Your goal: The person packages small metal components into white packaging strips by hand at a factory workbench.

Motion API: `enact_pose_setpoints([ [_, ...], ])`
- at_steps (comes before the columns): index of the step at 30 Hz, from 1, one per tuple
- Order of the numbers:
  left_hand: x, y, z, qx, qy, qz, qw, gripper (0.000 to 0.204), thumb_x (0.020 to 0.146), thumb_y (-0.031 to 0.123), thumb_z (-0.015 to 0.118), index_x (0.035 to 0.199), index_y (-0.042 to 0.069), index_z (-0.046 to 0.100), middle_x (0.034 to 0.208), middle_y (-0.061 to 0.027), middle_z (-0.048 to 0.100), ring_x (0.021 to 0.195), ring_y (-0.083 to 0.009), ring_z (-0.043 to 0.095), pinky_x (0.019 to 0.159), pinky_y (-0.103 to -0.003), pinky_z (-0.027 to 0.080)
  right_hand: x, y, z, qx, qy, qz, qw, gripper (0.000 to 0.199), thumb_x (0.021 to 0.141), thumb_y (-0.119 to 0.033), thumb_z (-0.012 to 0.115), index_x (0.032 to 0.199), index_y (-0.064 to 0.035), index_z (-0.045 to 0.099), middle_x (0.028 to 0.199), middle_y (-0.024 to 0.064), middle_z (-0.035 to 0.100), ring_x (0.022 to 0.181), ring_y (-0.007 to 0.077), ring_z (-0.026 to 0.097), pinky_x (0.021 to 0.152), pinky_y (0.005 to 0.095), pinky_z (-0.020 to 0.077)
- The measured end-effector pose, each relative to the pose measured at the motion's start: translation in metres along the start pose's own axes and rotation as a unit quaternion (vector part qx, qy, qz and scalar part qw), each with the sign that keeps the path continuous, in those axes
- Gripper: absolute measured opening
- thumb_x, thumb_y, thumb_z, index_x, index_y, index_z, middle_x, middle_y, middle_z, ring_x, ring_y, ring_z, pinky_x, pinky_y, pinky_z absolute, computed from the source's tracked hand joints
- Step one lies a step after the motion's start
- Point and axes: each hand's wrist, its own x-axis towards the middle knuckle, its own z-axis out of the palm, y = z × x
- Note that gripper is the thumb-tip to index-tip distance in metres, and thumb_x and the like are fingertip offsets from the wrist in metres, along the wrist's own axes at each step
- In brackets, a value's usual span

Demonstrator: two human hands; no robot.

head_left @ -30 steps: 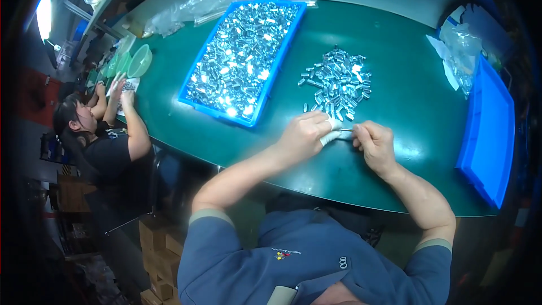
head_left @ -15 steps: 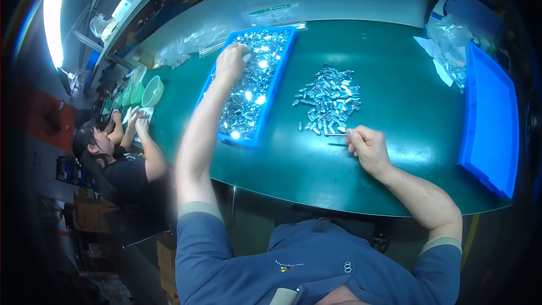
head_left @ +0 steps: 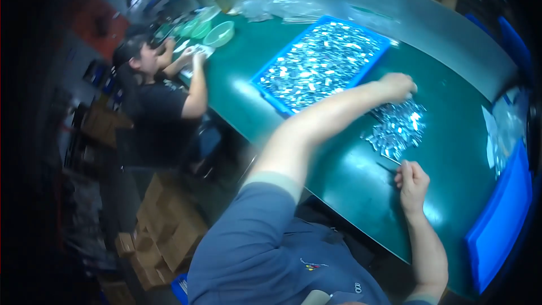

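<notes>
My left arm stretches across my front to the right, and my left hand point(head_left: 398, 87) is at the far end of the pile point(head_left: 398, 127), fingers curled; the back of the hand and the blur hide most of them, so I cannot tell whether they grasp a piece. My right hand point(head_left: 414, 183) is at the pile's near side, wrist raised, thumb and fingers pinching a rod point(head_left: 390, 160) that points up and left toward the pile's edge; whether its tip touches metal I cannot tell. I count one rod, one pile and one full tray point(head_left: 274, 101), their small shiny pieces too many and too blurred to number. The pile lies on the green table point(head_left: 355, 175), just right of the tray. My left forearm point(head_left: 339, 104) covers the tray's near right corner. A second tray point(head_left: 502, 226), blue too, leans at the table's right end, near a clear bag point(head_left: 511, 124). On the left, one co-worker point(head_left: 158, 90) sits near at least two green bowls point(head_left: 219, 34); cardboard boxes point(head_left: 169, 226) are below.
</notes>
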Motion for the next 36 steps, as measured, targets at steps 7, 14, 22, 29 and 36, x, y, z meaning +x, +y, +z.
enact_pose_setpoints([
  [7,-0.013,0.001,0.010,-0.023,0.043,-0.016,0.999,0.017,0.084,0.021,0.073,0.100,0.014,0.074,0.101,-0.0115,0.071,0.100,-0.0318,0.068,0.085,-0.045,0.054,0.000,0.005,-0.003,-0.003,-0.016,0.006,1.000,0.034,0.106,-0.027,0.056,0.082,-0.0040,0.064,0.065,-0.0002,0.059,0.054,0.0046,0.050,0.050,0.0207,0.0383],
  [14,-0.025,0.002,-0.010,-0.051,-0.001,-0.039,0.998,0.018,0.083,0.024,0.077,0.098,0.014,0.072,0.097,-0.0101,0.072,0.098,-0.0308,0.068,0.083,-0.044,0.053,0.007,0.004,-0.004,-0.007,-0.007,-0.003,1.000,0.034,0.106,-0.028,0.056,0.084,-0.0036,0.064,0.065,-0.0008,0.058,0.055,0.0043,0.048,0.051,0.0203,0.0375],
  [22,-0.020,-0.007,-0.006,-0.083,-0.021,-0.044,0.995,0.020,0.079,0.017,0.079,0.098,0.013,0.073,0.101,-0.0095,0.074,0.101,-0.0293,0.069,0.086,-0.042,0.053,0.007,0.002,-0.001,-0.015,-0.008,-0.006,1.000,0.035,0.106,-0.029,0.056,0.084,-0.0031,0.064,0.066,-0.0006,0.058,0.055,0.0045,0.049,0.051,0.0203,0.0378],
  [29,-0.022,0.006,-0.014,-0.111,-0.032,-0.066,0.991,0.019,0.077,0.014,0.079,0.094,0.010,0.072,0.100,-0.0111,0.073,0.101,-0.0306,0.069,0.087,-0.042,0.052,0.000,0.003,-0.004,-0.009,-0.008,-0.011,1.000,0.034,0.106,-0.028,0.056,0.084,-0.0031,0.064,0.066,-0.0003,0.059,0.055,0.0045,0.049,0.051,0.0203,0.0380],
  [36,-0.068,0.042,-0.026,-0.193,0.165,0.055,0.966,0.022,0.083,0.013,0.076,0.104,0.009,0.071,0.101,-0.0118,0.070,0.099,-0.0306,0.066,0.087,-0.042,0.052,-0.002,0.002,-0.006,-0.009,0.007,0.004,1.000,0.030,0.105,-0.025,0.057,0.085,-0.0028,0.064,0.067,0.0008,0.060,0.056,0.0055,0.051,0.051,0.0209,0.0395],
])
